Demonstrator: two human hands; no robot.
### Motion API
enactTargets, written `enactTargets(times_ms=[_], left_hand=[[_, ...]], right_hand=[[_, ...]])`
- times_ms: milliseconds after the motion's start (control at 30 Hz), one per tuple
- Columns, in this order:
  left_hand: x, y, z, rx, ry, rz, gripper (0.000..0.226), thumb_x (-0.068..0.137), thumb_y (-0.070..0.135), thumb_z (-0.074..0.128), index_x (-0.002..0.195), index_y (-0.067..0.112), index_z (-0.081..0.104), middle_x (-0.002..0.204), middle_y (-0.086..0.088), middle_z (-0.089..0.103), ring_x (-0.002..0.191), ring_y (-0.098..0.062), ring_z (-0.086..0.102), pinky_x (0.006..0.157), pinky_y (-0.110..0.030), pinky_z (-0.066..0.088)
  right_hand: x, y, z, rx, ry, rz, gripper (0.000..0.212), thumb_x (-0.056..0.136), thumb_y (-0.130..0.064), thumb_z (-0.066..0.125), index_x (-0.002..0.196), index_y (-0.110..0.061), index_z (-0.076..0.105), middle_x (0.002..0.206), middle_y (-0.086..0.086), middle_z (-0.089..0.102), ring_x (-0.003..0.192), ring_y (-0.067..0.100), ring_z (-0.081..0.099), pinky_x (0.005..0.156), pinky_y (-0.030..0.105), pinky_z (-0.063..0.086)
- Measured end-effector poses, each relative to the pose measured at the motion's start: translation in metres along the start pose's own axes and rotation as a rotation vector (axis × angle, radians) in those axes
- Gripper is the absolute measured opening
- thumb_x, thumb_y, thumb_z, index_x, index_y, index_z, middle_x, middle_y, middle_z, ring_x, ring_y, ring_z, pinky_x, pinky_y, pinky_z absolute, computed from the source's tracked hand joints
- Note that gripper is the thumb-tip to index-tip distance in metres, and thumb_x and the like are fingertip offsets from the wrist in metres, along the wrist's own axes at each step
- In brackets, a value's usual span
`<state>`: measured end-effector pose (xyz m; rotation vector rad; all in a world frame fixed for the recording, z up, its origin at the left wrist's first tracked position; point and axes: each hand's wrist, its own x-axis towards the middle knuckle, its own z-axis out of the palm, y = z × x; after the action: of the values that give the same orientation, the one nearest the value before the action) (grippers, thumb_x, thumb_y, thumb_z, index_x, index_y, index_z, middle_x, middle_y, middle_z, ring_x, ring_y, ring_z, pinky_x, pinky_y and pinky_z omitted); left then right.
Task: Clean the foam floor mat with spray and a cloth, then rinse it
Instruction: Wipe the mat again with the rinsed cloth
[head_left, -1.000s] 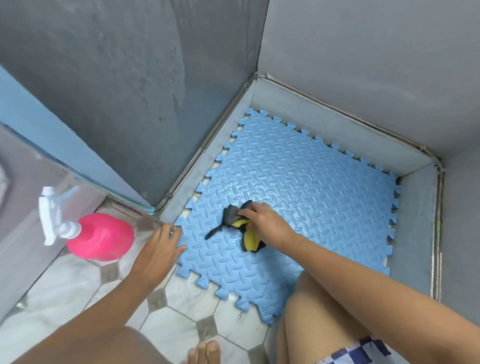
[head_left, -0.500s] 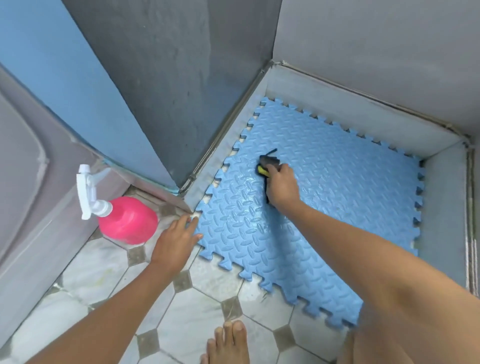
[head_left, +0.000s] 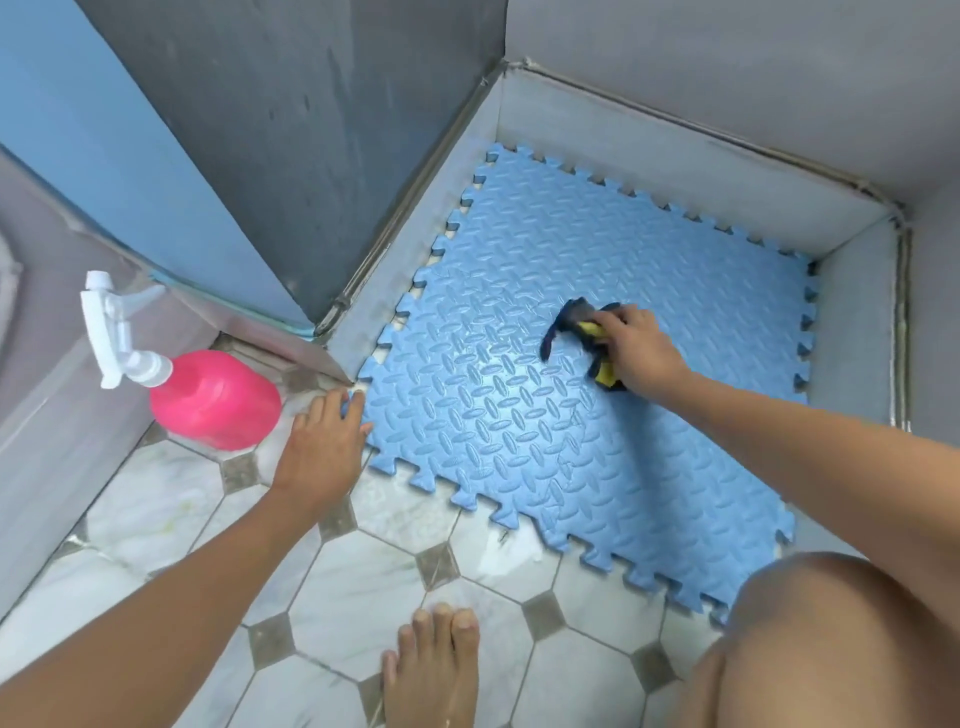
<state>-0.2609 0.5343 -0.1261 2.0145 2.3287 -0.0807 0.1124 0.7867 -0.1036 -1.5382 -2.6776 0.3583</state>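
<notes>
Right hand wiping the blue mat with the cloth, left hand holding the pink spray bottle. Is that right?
Not quite. The head view shows the left hand resting flat at a corner of the blue mat; the pink spray bottle stands untouched beside it. The right hand does grip the cloth on the mat.

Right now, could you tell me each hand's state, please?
Left hand: open, touching the blue foam floor mat.
Right hand: gripping the dark blue and yellow cloth.

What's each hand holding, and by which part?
Right hand grips the dark-and-yellow cloth by its bunched middle, pressed on the foam mat. Left hand holds nothing; its fingers rest flat at the mat's near corner.
</notes>
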Motion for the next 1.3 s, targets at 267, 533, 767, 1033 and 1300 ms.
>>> enactTargets(times_ms=[267, 533, 767, 1033, 1300], left_hand=[[0.012, 0.021, -0.008, -0.119, 0.13, 0.224, 0.047, 0.076, -0.006, 0.076, 0.118, 0.008, 0.06, 0.11, -0.011, 0.057, 0.093, -0.034, 0.061, 0.069, -0.042, 0.051], [0.098, 0.08, -0.007, -0.348, 0.107, 0.15, 0.052, 0.103, 0.039, 0.046, 0.144, 0.008, 0.053, 0.148, -0.017, 0.05, 0.138, -0.036, 0.046, 0.113, -0.051, 0.039], [0.105, 0.095, 0.014, -0.336, 0.068, 0.09, 0.06, 0.108, 0.048, 0.037, 0.159, 0.018, 0.038, 0.167, -0.009, 0.032, 0.156, -0.03, 0.023, 0.128, -0.051, 0.013], [0.104, 0.092, 0.01, -0.354, 0.081, 0.08, 0.061, 0.106, 0.053, 0.036, 0.157, 0.02, 0.041, 0.165, -0.007, 0.035, 0.155, -0.029, 0.025, 0.127, -0.05, 0.015], [0.104, 0.092, 0.009, -0.345, 0.085, 0.077, 0.061, 0.106, 0.053, 0.038, 0.157, 0.02, 0.041, 0.165, -0.007, 0.034, 0.155, -0.029, 0.024, 0.127, -0.05, 0.013]], right_hand=[[-0.025, -0.061, 0.014, 0.11, -0.062, -0.103, 0.05, 0.097, -0.021, 0.054, 0.145, -0.031, 0.047, 0.123, 0.012, 0.047, 0.109, 0.032, 0.05, 0.087, 0.039, 0.047], [-0.108, -0.044, 0.013, 0.054, -0.36, -0.687, 0.039, 0.104, -0.034, 0.043, 0.14, -0.027, 0.054, 0.124, 0.007, 0.051, 0.106, 0.024, 0.05, 0.087, 0.033, 0.045], [-0.098, 0.144, -0.028, 0.012, 0.063, 0.474, 0.046, 0.099, -0.02, 0.052, 0.145, -0.023, 0.05, 0.13, 0.018, 0.048, 0.117, 0.036, 0.052, 0.095, 0.041, 0.045], [-0.075, 0.045, -0.004, 0.141, 0.077, 0.267, 0.047, 0.097, -0.023, 0.055, 0.144, -0.026, 0.049, 0.13, 0.01, 0.046, 0.118, 0.033, 0.049, 0.096, 0.044, 0.048], [-0.156, -0.018, -0.003, -0.028, -0.424, -0.904, 0.041, 0.096, -0.01, 0.053, 0.135, -0.021, 0.056, 0.119, 0.008, 0.05, 0.101, 0.022, 0.046, 0.072, 0.032, 0.043]])
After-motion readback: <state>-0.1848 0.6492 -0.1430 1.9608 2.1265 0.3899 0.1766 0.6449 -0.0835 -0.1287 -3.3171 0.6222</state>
